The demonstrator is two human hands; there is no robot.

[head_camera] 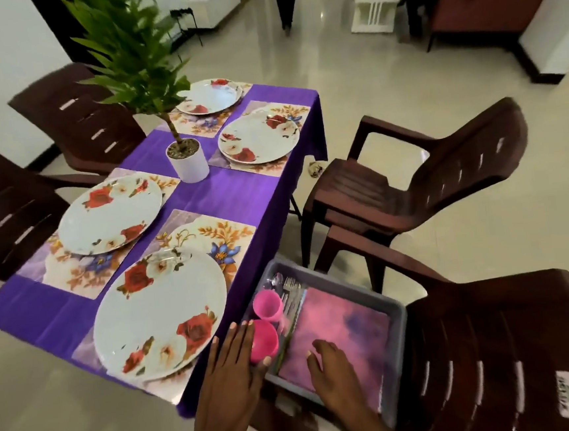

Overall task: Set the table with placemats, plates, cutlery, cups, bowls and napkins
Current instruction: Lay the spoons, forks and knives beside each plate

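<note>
A table under a purple cloth (226,193) carries several floral placemats, each with a white rose-patterned plate; the nearest plate (161,312) lies at the table's right front. A grey tray (399,312) sits on a chair seat beside that corner. It holds two pink cups (267,306), forks and spoons (289,290), and a pink-purple cloth stack (348,330). My left hand (231,371) lies against the nearer pink cup (265,339), fingers straight along its left side and thumb below it. My right hand (331,369) rests with relaxed fingers on the cloth stack.
A potted plant in a white pot (189,163) stands mid-table. Brown plastic chairs surround the table: two on the left (7,212), one on the right (444,173), and one under the tray (494,351). A person's legs (287,5) stand far back on the tiled floor.
</note>
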